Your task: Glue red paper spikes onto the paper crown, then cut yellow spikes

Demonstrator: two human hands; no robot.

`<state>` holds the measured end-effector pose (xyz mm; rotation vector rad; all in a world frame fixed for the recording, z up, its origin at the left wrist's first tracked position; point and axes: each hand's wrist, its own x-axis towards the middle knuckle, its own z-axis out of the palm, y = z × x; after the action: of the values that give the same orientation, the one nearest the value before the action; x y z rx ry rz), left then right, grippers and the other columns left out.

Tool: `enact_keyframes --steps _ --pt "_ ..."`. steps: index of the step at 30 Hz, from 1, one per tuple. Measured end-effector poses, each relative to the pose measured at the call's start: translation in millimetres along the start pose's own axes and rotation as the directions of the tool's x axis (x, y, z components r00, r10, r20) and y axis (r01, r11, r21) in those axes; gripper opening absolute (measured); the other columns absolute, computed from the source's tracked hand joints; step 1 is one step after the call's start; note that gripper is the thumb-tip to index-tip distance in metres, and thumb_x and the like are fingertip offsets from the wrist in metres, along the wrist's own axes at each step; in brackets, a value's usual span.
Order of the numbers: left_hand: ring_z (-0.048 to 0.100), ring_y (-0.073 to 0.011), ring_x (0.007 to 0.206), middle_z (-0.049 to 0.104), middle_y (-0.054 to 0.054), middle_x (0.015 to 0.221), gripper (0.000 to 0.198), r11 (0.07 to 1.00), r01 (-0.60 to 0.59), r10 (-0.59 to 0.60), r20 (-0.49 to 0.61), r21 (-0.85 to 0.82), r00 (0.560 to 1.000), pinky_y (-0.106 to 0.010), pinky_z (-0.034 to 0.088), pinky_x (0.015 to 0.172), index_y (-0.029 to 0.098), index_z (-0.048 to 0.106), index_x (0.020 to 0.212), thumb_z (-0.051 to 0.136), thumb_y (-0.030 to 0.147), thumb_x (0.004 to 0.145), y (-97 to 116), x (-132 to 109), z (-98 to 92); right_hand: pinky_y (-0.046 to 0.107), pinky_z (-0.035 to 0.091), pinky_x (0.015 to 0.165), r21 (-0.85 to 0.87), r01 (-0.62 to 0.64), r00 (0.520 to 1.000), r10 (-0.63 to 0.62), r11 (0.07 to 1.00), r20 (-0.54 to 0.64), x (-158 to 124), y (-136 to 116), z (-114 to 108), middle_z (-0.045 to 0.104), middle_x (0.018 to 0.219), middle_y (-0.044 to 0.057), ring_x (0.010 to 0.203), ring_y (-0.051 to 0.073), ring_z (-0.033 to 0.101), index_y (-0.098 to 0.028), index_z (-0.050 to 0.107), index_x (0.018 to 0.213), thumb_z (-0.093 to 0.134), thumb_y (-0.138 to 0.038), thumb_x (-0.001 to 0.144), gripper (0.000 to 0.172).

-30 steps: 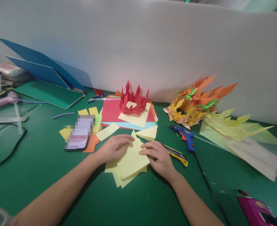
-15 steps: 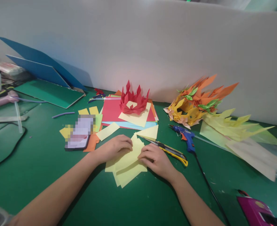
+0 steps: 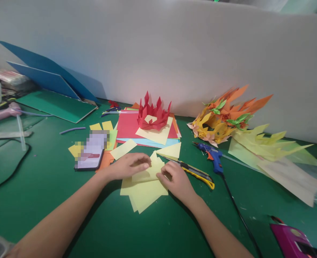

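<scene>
A pale yellow sheet of paper (image 3: pixel 145 175) lies folded between my hands, on top of several loose yellow sheets (image 3: pixel 145 197). My left hand (image 3: pixel 128 165) rests at its left side, fingers curved and the thumb apart from them. At the sheet's right edge, my right hand (image 3: pixel 174 179) has its fingers curled, with the thumb and fingertips on the paper. Just beyond the right hand lies a yellow box cutter (image 3: pixel 198 175), partly beneath a folded yellow piece (image 3: pixel 170 150). A narrow yellow strip (image 3: pixel 124 149) is beyond the left hand.
A red paper crown (image 3: pixel 153 120) stands on stacked coloured sheets (image 3: pixel 126 123). To the right are a blue glue gun (image 3: pixel 214 157) with its cord, an orange and yellow paper crown (image 3: pixel 223 118) and a magenta case (image 3: pixel 290 238). A phone (image 3: pixel 92 150) and blue boards (image 3: pixel 45 80) are left.
The sheet's lifted near edge has folded away from me and now lies flatter. My left thumb has come into view, apart from the fingers; my right fingers have curled more.
</scene>
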<state>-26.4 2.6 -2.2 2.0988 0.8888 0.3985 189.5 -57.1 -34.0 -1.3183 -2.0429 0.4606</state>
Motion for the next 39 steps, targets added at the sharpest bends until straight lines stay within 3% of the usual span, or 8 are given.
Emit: enact_keyframes --steps 4,12,25,39 --pt "0.061 -0.0197 0.098 0.064 -0.005 0.107 0.029 1.0 -0.007 0.006 0.013 0.006 1.0 -0.034 0.048 0.086 0.021 0.057 0.104 0.062 0.034 0.08 2.0 -1.3 0.0 0.027 0.036 0.061 -0.031 -0.032 0.999 0.031 0.999 -0.008 1.2 -0.6 1.4 0.048 0.063 -0.001 0.065 0.016 0.048 -0.021 0.044 0.061 0.056 -0.022 0.082 0.024" --pt "0.054 -0.0199 0.107 0.053 -0.007 0.12 0.026 0.979 -0.145 0.135 0.076 0.143 0.988 -0.033 0.047 0.088 0.023 0.062 0.105 0.055 0.015 0.081 -1.0 -0.7 2.3 0.027 0.035 0.06 -0.065 -0.071 0.997 0.069 0.995 -0.032 2.0 0.7 6.7 0.049 0.061 -0.001 0.064 0.016 0.049 -0.021 0.043 0.06 0.056 -0.025 0.082 0.027" --pt "0.053 -0.0195 0.108 0.047 -0.007 0.129 0.031 0.987 -0.117 0.099 0.152 0.114 0.983 -0.029 0.049 0.079 0.025 0.063 0.106 0.048 0.01 0.084 -5.7 -1.2 2.9 0.027 0.034 0.058 -0.103 -0.098 0.995 0.094 0.99 -0.042 4.0 2.8 9.4 0.051 0.06 -0.001 0.063 0.016 0.05 -0.022 0.044 0.06 0.057 -0.031 0.084 0.029" --pt "0.055 -0.0196 0.106 0.05 -0.007 0.126 0.027 0.989 -0.102 0.088 0.139 0.102 0.986 -0.029 0.05 0.08 0.024 0.065 0.103 0.049 0.013 0.084 -0.2 -0.2 2.1 0.027 0.035 0.057 -0.087 -0.115 0.993 0.111 0.99 -0.048 4.7 2.6 8.2 0.05 0.06 -0.002 0.06 0.015 0.049 -0.021 0.045 0.06 0.062 -0.032 0.082 0.03"
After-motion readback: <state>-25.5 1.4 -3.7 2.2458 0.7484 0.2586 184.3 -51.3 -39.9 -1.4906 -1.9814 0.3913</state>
